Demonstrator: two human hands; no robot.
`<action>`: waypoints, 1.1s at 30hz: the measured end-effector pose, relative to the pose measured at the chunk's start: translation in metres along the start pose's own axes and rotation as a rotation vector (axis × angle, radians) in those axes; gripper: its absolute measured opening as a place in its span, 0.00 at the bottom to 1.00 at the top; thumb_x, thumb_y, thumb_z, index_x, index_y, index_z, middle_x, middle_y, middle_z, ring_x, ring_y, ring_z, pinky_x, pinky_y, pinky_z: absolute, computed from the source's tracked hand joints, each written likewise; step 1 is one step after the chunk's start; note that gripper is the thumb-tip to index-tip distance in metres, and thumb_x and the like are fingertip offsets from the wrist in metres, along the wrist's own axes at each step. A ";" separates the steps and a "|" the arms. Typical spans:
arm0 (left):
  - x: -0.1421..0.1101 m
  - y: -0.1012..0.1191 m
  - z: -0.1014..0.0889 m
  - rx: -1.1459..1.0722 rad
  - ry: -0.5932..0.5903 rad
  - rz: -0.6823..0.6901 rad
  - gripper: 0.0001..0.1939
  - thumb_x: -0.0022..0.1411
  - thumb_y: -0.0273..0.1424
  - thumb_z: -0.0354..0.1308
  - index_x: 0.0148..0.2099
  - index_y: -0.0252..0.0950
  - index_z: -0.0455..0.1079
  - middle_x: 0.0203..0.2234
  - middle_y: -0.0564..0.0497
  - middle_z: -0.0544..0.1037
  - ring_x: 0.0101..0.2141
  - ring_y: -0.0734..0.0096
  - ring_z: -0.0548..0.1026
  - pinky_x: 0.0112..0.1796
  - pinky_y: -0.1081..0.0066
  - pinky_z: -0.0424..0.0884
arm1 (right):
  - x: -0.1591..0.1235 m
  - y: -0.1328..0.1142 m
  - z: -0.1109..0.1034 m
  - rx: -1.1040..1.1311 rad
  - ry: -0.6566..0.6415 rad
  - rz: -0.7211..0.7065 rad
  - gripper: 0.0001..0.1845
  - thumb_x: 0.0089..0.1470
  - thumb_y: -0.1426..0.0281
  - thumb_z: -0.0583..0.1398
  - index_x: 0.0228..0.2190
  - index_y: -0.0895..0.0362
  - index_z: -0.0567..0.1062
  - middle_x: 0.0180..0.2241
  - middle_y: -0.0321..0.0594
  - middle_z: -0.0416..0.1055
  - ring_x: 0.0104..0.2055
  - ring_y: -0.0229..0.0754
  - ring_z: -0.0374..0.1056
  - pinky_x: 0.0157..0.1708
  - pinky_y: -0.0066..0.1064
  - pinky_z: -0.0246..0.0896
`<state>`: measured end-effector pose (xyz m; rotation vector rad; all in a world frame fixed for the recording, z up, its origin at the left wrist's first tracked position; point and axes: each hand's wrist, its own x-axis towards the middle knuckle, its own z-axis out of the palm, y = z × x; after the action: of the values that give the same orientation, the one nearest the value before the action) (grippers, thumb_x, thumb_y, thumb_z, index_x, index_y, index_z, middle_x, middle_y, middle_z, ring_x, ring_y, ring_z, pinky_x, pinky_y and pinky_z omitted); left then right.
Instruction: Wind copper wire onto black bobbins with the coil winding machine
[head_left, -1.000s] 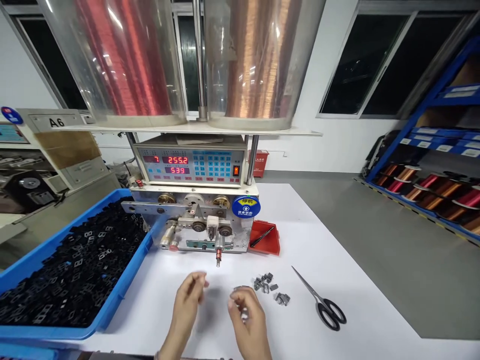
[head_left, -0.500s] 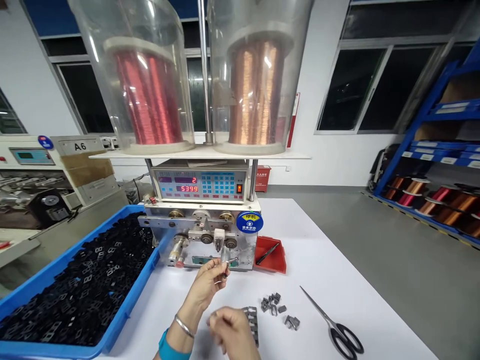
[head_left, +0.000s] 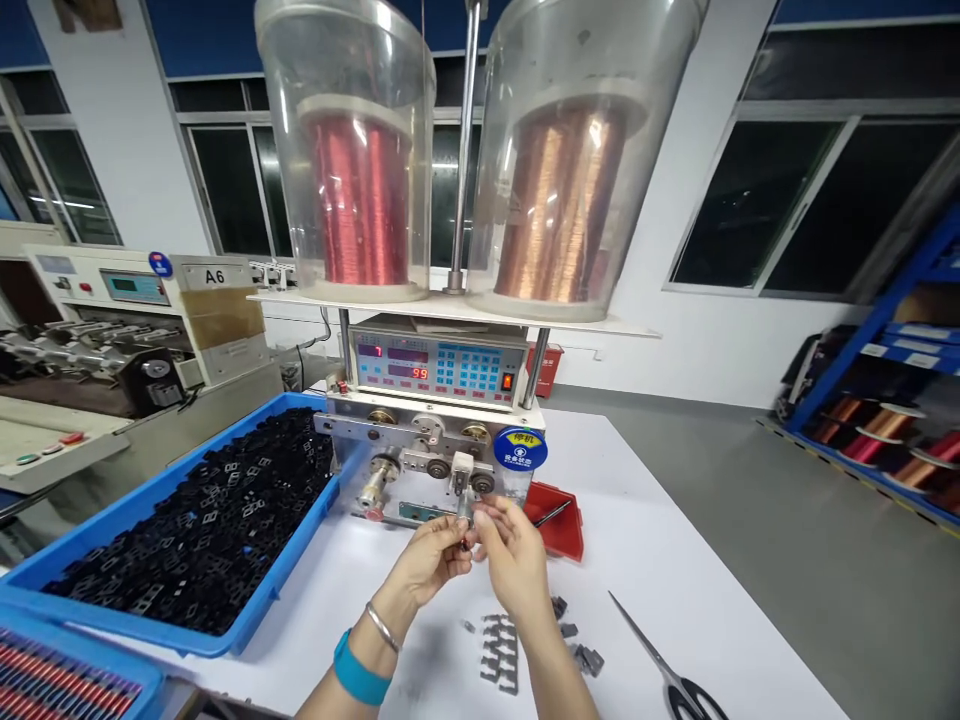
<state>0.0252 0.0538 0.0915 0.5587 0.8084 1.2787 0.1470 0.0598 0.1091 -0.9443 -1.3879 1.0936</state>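
Observation:
Both of my hands are raised to the spindle (head_left: pixel 463 508) at the front of the coil winding machine (head_left: pixel 435 440). My left hand (head_left: pixel 431 553) pinches a small part at the spindle tip, fingers closed. My right hand (head_left: pixel 512 556) meets it from the right, fingertips pinched at the same spot; what it holds is too small to make out. A row of grey cores (head_left: pixel 499 655) lies on the white table (head_left: pixel 675 560) under my right forearm, with loose grey cores (head_left: pixel 587 659) beside it.
A blue tray (head_left: pixel 90 545) full of black bobbins sits at the left. A red box (head_left: pixel 566 535) with a black tool stands right of the machine. Scissors (head_left: pixel 671 672) lie at the right. Two wire spools, red (head_left: pixel 360 200) and copper (head_left: pixel 559 205), stand above in clear covers.
My right hand has risen from the table to the spindle, joining my left hand there. The grey cores it held now lie in a row on the table. The camera has tilted up.

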 end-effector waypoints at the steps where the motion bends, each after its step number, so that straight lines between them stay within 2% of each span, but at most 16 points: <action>1: -0.003 0.000 0.001 0.001 -0.012 -0.002 0.20 0.35 0.36 0.75 0.25 0.32 0.67 0.16 0.55 0.71 0.17 0.80 0.68 0.22 0.77 0.68 | 0.005 -0.007 0.004 0.063 -0.010 0.019 0.25 0.46 0.49 0.61 0.34 0.58 0.72 0.28 0.41 0.74 0.23 0.39 0.67 0.19 0.29 0.64; 4: -0.017 -0.010 -0.002 0.008 -0.039 -0.022 0.21 0.36 0.38 0.75 0.25 0.31 0.69 0.17 0.54 0.71 0.16 0.81 0.67 0.20 0.77 0.66 | 0.001 -0.007 0.010 0.136 -0.002 0.072 0.26 0.41 0.45 0.63 0.26 0.57 0.70 0.20 0.35 0.70 0.18 0.36 0.64 0.18 0.28 0.62; 8: -0.043 -0.050 -0.025 -0.003 0.033 -0.017 0.23 0.36 0.40 0.74 0.32 0.32 0.73 0.20 0.53 0.73 0.19 0.79 0.68 0.22 0.76 0.65 | -0.037 0.025 0.005 0.132 -0.079 0.210 0.26 0.40 0.45 0.63 0.24 0.56 0.69 0.15 0.32 0.66 0.15 0.35 0.61 0.15 0.28 0.60; 10: -0.052 -0.072 -0.044 -0.002 0.100 0.036 0.24 0.39 0.42 0.73 0.34 0.33 0.74 0.21 0.52 0.75 0.23 0.75 0.70 0.26 0.73 0.68 | -0.057 0.040 0.002 0.109 -0.115 0.257 0.25 0.43 0.46 0.62 0.26 0.57 0.71 0.18 0.34 0.68 0.17 0.37 0.64 0.18 0.30 0.63; 12: -0.057 -0.089 -0.060 0.024 0.161 0.101 0.23 0.40 0.44 0.72 0.35 0.34 0.74 0.23 0.51 0.77 0.26 0.72 0.73 0.32 0.70 0.70 | -0.074 0.051 0.000 0.075 -0.080 0.271 0.24 0.45 0.48 0.62 0.31 0.57 0.73 0.23 0.38 0.72 0.22 0.40 0.67 0.22 0.32 0.66; 14: -0.059 -0.099 -0.071 0.073 0.214 0.139 0.21 0.41 0.43 0.72 0.34 0.34 0.76 0.26 0.49 0.79 0.30 0.69 0.74 0.37 0.68 0.71 | -0.085 0.058 0.000 0.008 -0.024 0.278 0.21 0.44 0.52 0.64 0.32 0.57 0.73 0.24 0.39 0.73 0.24 0.41 0.68 0.24 0.32 0.66; 16: -0.060 -0.103 -0.073 0.112 0.266 0.157 0.20 0.41 0.42 0.72 0.33 0.34 0.76 0.28 0.48 0.79 0.32 0.67 0.75 0.38 0.68 0.70 | -0.091 0.062 0.002 -0.067 0.001 0.299 0.17 0.42 0.57 0.66 0.28 0.56 0.72 0.21 0.35 0.71 0.24 0.40 0.66 0.24 0.30 0.64; 19: -0.063 -0.102 -0.067 0.093 0.295 0.149 0.20 0.39 0.43 0.72 0.32 0.34 0.77 0.29 0.47 0.80 0.31 0.68 0.74 0.35 0.69 0.70 | -0.094 0.066 0.003 -0.065 -0.043 0.371 0.14 0.40 0.61 0.67 0.23 0.56 0.70 0.18 0.33 0.69 0.21 0.38 0.65 0.20 0.28 0.61; 22: -0.066 -0.100 -0.060 0.037 0.274 0.138 0.18 0.39 0.41 0.73 0.31 0.35 0.78 0.29 0.47 0.80 0.30 0.69 0.74 0.33 0.71 0.70 | -0.093 0.066 0.000 0.018 -0.111 0.397 0.13 0.42 0.61 0.66 0.25 0.57 0.73 0.20 0.36 0.72 0.23 0.40 0.67 0.20 0.28 0.60; 26: -0.067 -0.095 -0.058 -0.030 0.255 0.005 0.20 0.35 0.37 0.75 0.33 0.35 0.79 0.27 0.49 0.80 0.27 0.75 0.73 0.30 0.75 0.70 | -0.089 0.063 -0.008 0.021 -0.211 0.340 0.09 0.47 0.64 0.62 0.28 0.57 0.78 0.23 0.39 0.74 0.27 0.42 0.70 0.26 0.32 0.64; 29: -0.067 -0.089 -0.059 -0.046 0.198 -0.126 0.24 0.32 0.36 0.77 0.36 0.35 0.79 0.29 0.47 0.80 0.27 0.75 0.75 0.31 0.75 0.71 | -0.088 0.062 -0.011 -0.122 -0.218 0.252 0.08 0.48 0.68 0.60 0.27 0.55 0.80 0.26 0.39 0.71 0.29 0.42 0.68 0.30 0.34 0.65; 33: -0.069 -0.086 -0.060 0.010 0.128 -0.156 0.25 0.33 0.37 0.76 0.37 0.34 0.80 0.26 0.48 0.80 0.25 0.78 0.74 0.30 0.77 0.71 | -0.091 0.062 -0.013 -0.231 -0.222 0.192 0.12 0.48 0.72 0.58 0.32 0.52 0.81 0.27 0.38 0.67 0.31 0.41 0.66 0.33 0.33 0.66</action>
<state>0.0245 -0.0358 0.0039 0.4157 0.9469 1.1761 0.1674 -0.0097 0.0255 -1.1694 -1.6570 1.2289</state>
